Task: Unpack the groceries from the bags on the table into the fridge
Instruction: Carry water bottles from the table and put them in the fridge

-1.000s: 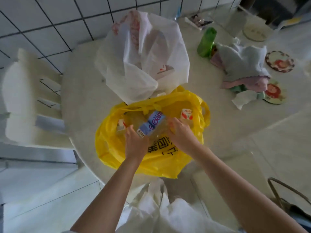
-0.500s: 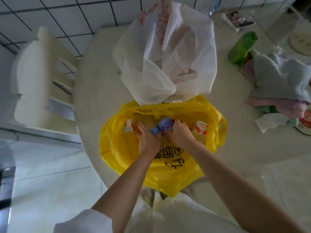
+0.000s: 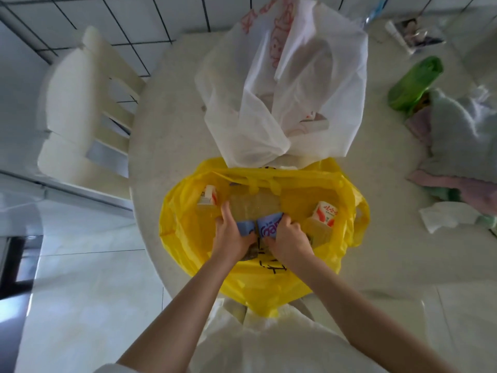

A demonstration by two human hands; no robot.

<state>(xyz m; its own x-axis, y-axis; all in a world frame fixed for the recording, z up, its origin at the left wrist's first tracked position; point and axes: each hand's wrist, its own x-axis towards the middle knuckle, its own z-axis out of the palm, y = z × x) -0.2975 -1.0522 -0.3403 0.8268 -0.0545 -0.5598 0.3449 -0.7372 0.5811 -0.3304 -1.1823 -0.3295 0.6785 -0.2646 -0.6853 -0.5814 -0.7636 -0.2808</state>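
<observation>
Nearest the camera, both forearms reach into the open mouth of a yellow plastic bag (image 3: 193,238) that sits at the near edge of a round, pale speckled table (image 3: 172,146). The left hand (image 3: 234,238) and the right hand (image 3: 289,238) work side by side inside it, fingers curled round two bottles with blue labels (image 3: 269,224), one bottle in each hand as far as the view shows; the bottle bodies are mostly hidden under the hands. In the same bag, a small carton (image 3: 208,195) stands at the left wall and a second small carton with red print (image 3: 325,214) leans at the right, and a flat, clear-wrapped brownish pack (image 3: 252,204) lies between them. The bag's thin film is crumpled, its handles flopped outward, with black lettering on its near side.

Just beyond, touching the yellow bag's far rim, a white translucent bag with red print (image 3: 282,90) stands tall and slack; a boxy item shows dimly through its right side.

To the right lie a heap of folded soft cloths (image 3: 462,135) and a green bottle (image 3: 411,84) on its side. Bare tabletop lies to the left of both bags. A white slatted chair (image 3: 80,109) stands off the table's left edge, against the tiled wall.
</observation>
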